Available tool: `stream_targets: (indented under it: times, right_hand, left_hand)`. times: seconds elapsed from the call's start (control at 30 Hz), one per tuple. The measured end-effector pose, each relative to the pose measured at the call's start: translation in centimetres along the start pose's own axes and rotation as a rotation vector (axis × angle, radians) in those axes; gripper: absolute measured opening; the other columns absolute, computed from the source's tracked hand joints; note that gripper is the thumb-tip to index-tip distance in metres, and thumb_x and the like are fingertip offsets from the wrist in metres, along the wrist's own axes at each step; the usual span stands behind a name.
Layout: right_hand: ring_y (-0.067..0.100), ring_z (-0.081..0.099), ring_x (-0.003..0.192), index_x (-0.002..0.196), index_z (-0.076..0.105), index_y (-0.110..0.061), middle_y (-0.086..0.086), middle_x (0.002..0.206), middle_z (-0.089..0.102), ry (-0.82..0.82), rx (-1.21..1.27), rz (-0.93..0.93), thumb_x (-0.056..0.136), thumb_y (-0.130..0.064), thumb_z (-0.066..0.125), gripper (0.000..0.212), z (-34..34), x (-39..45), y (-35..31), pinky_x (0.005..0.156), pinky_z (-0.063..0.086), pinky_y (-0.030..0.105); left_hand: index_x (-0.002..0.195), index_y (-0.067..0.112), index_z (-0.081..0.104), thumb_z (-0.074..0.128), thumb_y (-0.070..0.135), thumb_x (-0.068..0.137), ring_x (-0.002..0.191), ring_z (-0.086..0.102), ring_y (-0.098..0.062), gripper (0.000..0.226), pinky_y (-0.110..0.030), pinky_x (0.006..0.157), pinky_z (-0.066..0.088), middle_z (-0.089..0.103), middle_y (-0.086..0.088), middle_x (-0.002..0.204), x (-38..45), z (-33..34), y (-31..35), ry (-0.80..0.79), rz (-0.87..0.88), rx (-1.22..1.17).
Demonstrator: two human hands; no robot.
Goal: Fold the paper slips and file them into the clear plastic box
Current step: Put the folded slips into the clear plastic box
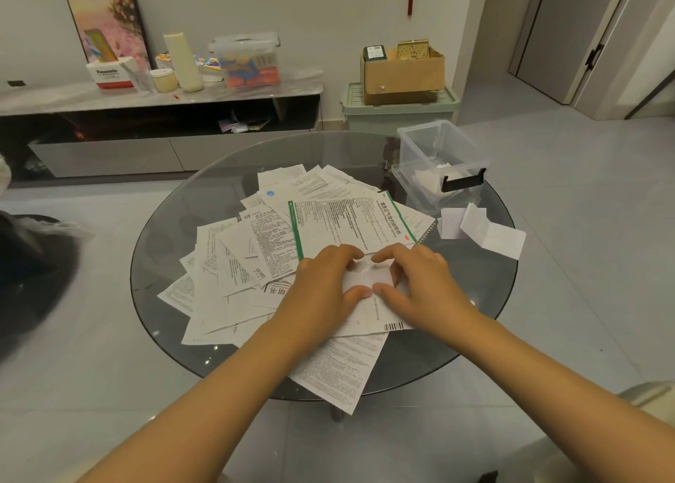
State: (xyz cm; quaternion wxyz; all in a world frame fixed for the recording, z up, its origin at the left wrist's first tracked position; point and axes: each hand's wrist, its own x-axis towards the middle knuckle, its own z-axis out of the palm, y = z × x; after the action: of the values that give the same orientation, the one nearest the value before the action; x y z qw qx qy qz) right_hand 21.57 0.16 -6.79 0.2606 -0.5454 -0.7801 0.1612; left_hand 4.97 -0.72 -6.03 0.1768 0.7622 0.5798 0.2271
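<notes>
Both hands pinch one paper slip (369,281) atop the pile, left hand (325,281) and right hand (423,281) thumbs nearly meeting; the clear plastic box (438,168) sits beyond, far right, nearer the right hand

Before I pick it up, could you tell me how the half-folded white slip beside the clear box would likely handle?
The half-folded slip looks thin, so it is probably very light and floppy. Its raised flap suggests the creases spring open unless pinched. On the smooth glass table it would likely slide when pushed rather than lift, near the clear plastic box.
</notes>
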Motion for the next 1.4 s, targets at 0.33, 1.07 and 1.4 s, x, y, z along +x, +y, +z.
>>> stream_targets:
  times: [0.33, 1.07, 1.4]
  right_hand:
    - [0.014, 0.025, 0.121, 0.128, 0.050, -0.037, -0.009, 0.127, 0.040, -0.129, -0.154, 0.087, 0.093, -0.033, 0.052, 0.036, -0.8, 0.4, -0.3, 0.084, 0.011, 0.020]
    - [0.007, 0.053, 0.071, 0.086, 0.060, -0.027, -0.015, 0.074, 0.055, 0.036, 0.182, 0.248, 0.087, -0.023, 0.063, 0.005, -7.0, -1.4, 3.0, 0.059, 0.039, 0.016]
    - [0.025, 0.053, 0.082, 0.085, 0.057, -0.012, 0.002, 0.078, 0.053, 0.239, 0.305, 0.569, 0.089, -0.016, 0.054, 0.007, -10.0, -0.7, 8.4, 0.063, 0.038, 0.028]
  left_hand:
    - [0.124, 0.030, 0.053, 0.062, 0.037, 0.087, 0.109, 0.036, -0.010, 0.039, -0.026, 0.091, 0.018, 0.047, 0.013, 0.106, 0.7, -1.0, -0.2, -0.020, 0.020, 0.178]
    - [0.076, 0.028, 0.060, 0.071, 0.008, 0.079, 0.065, 0.062, -0.006, 0.022, -0.022, 0.068, 0.054, 0.064, 0.009, 0.072, 3.1, 0.7, 7.1, 0.058, -0.094, -0.482]
    - [0.108, 0.018, 0.065, 0.059, 0.013, 0.089, 0.104, 0.052, -0.007, 0.020, -0.015, 0.090, 0.039, 0.061, 0.004, 0.112, 7.8, 4.2, 10.7, 0.141, 0.136, -0.219]
